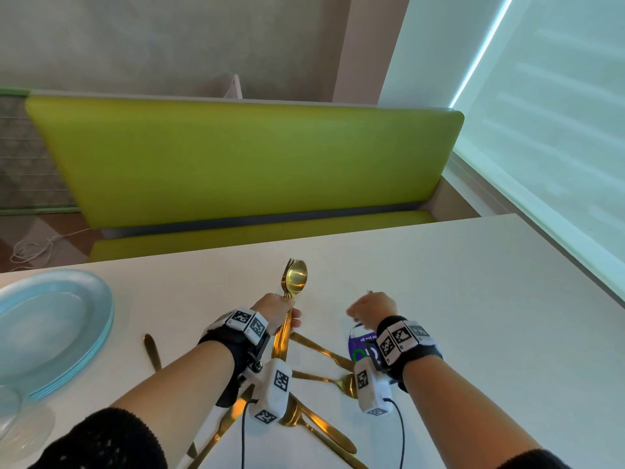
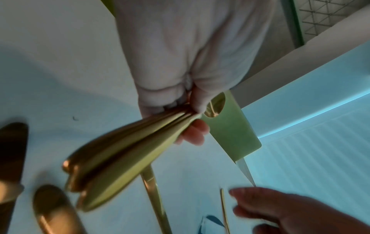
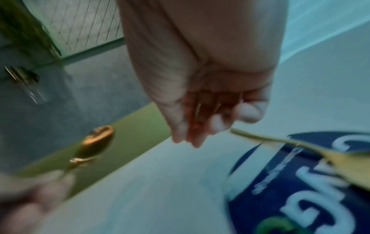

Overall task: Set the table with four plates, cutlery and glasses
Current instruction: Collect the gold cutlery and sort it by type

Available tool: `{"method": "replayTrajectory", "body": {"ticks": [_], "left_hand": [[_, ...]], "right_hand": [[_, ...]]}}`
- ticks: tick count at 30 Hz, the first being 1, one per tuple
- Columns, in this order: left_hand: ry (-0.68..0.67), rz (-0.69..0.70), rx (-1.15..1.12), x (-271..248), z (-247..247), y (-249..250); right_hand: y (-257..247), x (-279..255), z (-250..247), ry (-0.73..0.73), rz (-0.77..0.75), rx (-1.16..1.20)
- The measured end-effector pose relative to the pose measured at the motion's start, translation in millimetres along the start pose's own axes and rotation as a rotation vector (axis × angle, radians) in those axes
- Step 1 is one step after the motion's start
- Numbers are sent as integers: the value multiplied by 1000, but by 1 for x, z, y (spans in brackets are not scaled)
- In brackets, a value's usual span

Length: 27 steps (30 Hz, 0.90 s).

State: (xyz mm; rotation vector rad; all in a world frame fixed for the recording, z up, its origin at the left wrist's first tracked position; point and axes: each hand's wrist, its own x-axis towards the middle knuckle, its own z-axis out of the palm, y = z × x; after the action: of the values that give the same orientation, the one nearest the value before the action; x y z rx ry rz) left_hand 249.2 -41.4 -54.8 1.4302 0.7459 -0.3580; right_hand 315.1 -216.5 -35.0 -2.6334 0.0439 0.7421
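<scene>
My left hand [image 1: 277, 311] grips a bundle of gold cutlery [image 1: 294, 282] by the handles, spoon bowl and fork tines pointing away over the white table [image 1: 473, 299]. In the left wrist view the bundled handles [image 2: 120, 158] fan out below the left hand [image 2: 180, 95]. My right hand [image 1: 372, 309] hovers beside it. In the blurred right wrist view, the curled fingertips [image 3: 218, 123] hold the end of a thin gold piece [image 3: 280, 142]. Loose gold cutlery [image 1: 321, 350] lies under both wrists. A stack of pale blue plates [image 1: 50, 326] sits at the left.
A gold knife [image 1: 152, 350] lies near the plates. A clear glass [image 1: 13, 428] stands at the lower left edge. A dark blue printed packet [image 1: 358, 343] lies under my right wrist. A green bench [image 1: 236, 164] runs behind the table, a window blind [image 1: 541, 113] to the right.
</scene>
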Motion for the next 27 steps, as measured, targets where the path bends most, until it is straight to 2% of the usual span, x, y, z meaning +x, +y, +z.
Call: {"method": "replayTrajectory", "body": {"ticks": [2,5,9,12,21,24,27], "left_hand": [[24,8,12,2,-5,0],[47,9,63,6,-8,0],[39,4,102,8,-9,-1],[35,8,115,8,-10,0],[67,21,224,9,-18,-2],[119,61,281,7,-22,3],[154,87,317,5,-25,9]], "right_hand": [[18,9,-6,124,126,-106],[43,17,-8,174,289,-84],[55,23,-2,122,356,-86],[54,25,1,105,341,-95],[40,19,6,84,228,-189],[20,13,4,119,92,-323],[-4,7,-1,142,-175,-588]]}}
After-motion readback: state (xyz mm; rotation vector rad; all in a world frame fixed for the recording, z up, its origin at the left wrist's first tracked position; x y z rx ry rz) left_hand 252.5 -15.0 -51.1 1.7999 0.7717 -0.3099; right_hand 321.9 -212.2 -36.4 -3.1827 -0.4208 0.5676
